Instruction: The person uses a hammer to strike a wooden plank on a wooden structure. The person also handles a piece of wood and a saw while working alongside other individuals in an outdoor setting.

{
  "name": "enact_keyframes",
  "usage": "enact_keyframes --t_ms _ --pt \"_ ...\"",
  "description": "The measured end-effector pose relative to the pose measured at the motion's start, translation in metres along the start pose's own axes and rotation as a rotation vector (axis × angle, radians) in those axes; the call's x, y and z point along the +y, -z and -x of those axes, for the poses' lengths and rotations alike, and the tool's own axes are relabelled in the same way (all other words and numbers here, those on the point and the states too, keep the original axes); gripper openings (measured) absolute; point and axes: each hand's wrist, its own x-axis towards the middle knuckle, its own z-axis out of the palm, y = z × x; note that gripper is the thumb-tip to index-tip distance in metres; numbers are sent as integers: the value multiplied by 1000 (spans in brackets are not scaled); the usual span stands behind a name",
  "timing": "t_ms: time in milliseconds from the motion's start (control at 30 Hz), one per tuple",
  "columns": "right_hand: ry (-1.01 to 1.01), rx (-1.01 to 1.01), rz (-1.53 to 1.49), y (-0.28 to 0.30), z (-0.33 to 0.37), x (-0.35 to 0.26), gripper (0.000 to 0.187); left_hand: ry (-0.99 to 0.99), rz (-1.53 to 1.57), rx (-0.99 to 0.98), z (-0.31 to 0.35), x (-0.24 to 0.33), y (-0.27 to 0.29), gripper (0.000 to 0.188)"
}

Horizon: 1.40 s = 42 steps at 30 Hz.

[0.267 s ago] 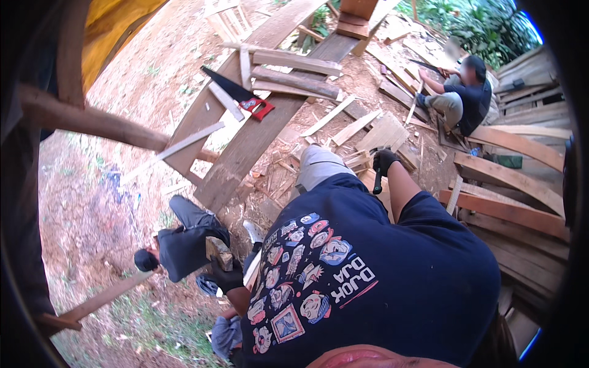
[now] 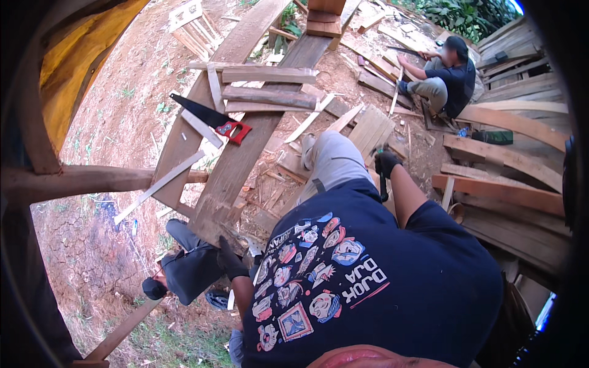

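Observation:
My left hand (image 2: 232,260), in a black glove, is at the near end of the bench plank (image 2: 245,159). It grips a short rough wood block (image 2: 210,229), which overlaps the plank's end from my view; whether they touch is hard to tell. My right hand (image 2: 386,163), also gloved in black, is closed round a black-handled tool (image 2: 384,189) in front of my right side. The tool's handle points down toward my body, and its head is too small to make out. A handsaw (image 2: 208,116) with a red handle lies across the bench planks.
Several short boards (image 2: 269,75) lie across the bench. A co-worker (image 2: 451,80) crouches at the far right with a saw; another person (image 2: 190,270) bends down at the left. Curved timbers (image 2: 503,159) are stacked at right. Offcuts and shavings litter the ground. A wooden post (image 2: 80,183) juts in from the left.
My left hand has brought the wood block forward to the bench plank's end. My view has shifted, so the bench and saw appear further left and lower. The tool remains in my right hand.

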Motion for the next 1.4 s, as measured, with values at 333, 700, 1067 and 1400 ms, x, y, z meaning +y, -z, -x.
enact_keyframes --t_ms 333,700,1067,1400 --pt "-327 257 535 48 -243 -169 27 -21 -528 -46 -155 318 -352 63" --pt "111 92 1428 -4 -386 -537 54 164 -583 298 -214 369 -517 85" --pt "-138 165 1280 80 -350 -594 42 113 -877 312 -227 339 -532 84" --pt "-27 310 1101 74 -148 -541 31 68 -857 348 -228 339 -531 82"
